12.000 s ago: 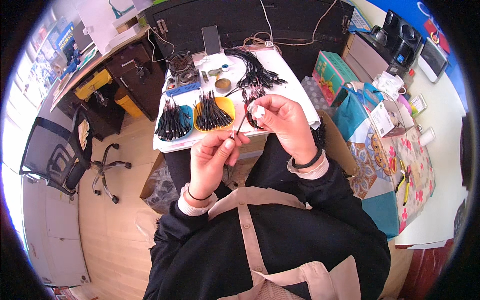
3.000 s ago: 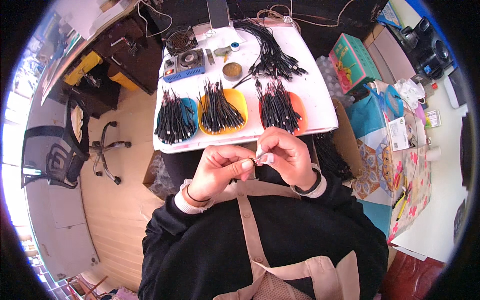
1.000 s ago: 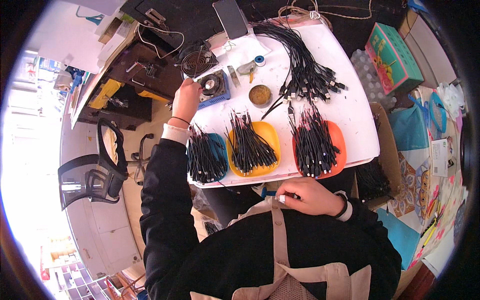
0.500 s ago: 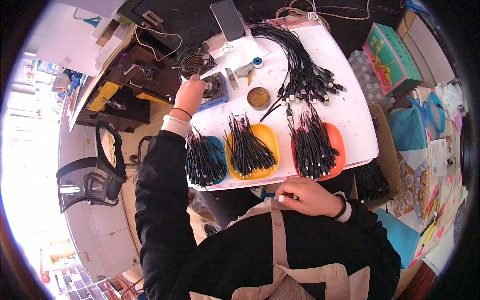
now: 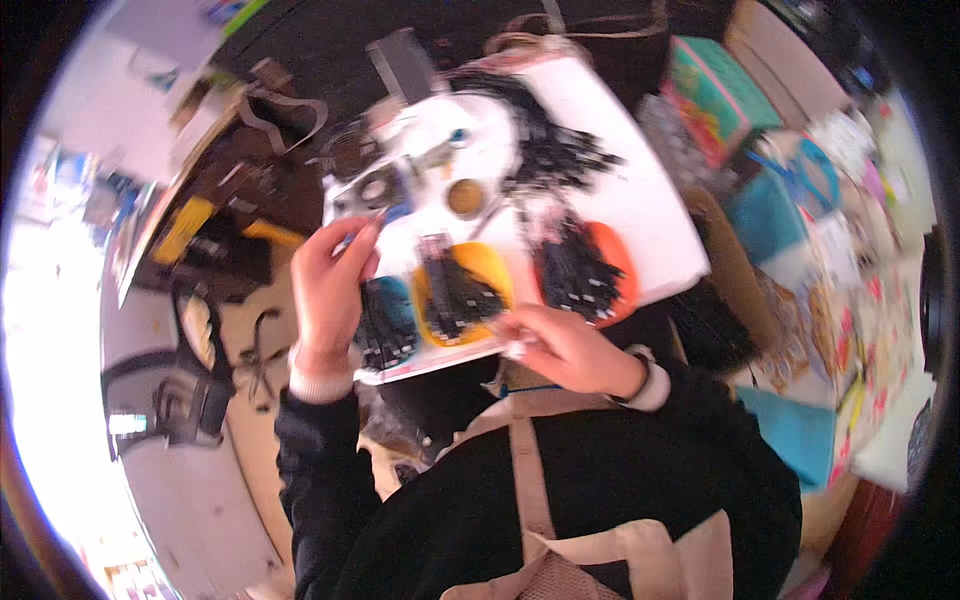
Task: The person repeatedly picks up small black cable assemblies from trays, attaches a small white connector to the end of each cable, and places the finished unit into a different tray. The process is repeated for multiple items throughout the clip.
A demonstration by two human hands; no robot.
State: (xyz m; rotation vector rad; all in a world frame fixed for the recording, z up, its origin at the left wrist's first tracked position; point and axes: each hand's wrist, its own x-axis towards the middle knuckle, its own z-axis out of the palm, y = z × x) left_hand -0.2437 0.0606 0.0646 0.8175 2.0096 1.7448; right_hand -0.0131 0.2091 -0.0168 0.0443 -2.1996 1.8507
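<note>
A: Where's the left hand (image 5: 328, 278)?
B: Raised, just this side of the blue fan box (image 5: 394, 212), with thumb and forefinger close together.
A: Anything in that pinch?
B: It's smeared with motion, so I can't fairly say whether those fingers hold something or meet on nothing.
A: And the right hand (image 5: 570, 348)?
B: Off the front edge of the worktop (image 5: 650, 215), fingers bent and tips drawn in toward the thumb. Can't tell there either.
A: The black cables (image 5: 458, 300)?
B: One bunch sits in the yellow bowl (image 5: 487, 262), just beyond and left of the right hand's fingertips. Another is in the orange bowl (image 5: 622, 262), straight beyond that hand. A third fills the teal bowl (image 5: 402, 298), right of the left wrist.
A: Any others?
B: A loose heap (image 5: 555, 150), farther beyond the right hand, past the bowls. The round tin (image 5: 465, 198) lies left of it.
</note>
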